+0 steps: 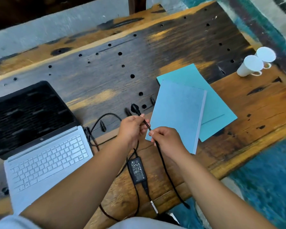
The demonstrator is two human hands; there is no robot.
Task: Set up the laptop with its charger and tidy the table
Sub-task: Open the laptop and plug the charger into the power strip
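Both hands' grip on black cable [162, 156]

The widest bare stretch of the counter [106, 66] runs along the back, behind the open laptop [40, 138] on the left and the two overlapping blue folders [185, 113] on the right. Between laptop and folders the gap is crossed by loops of black cable [106, 115], with the charger brick [137, 170] lying nearer the front edge. Two white cups [254, 66] stand near the far right edge.
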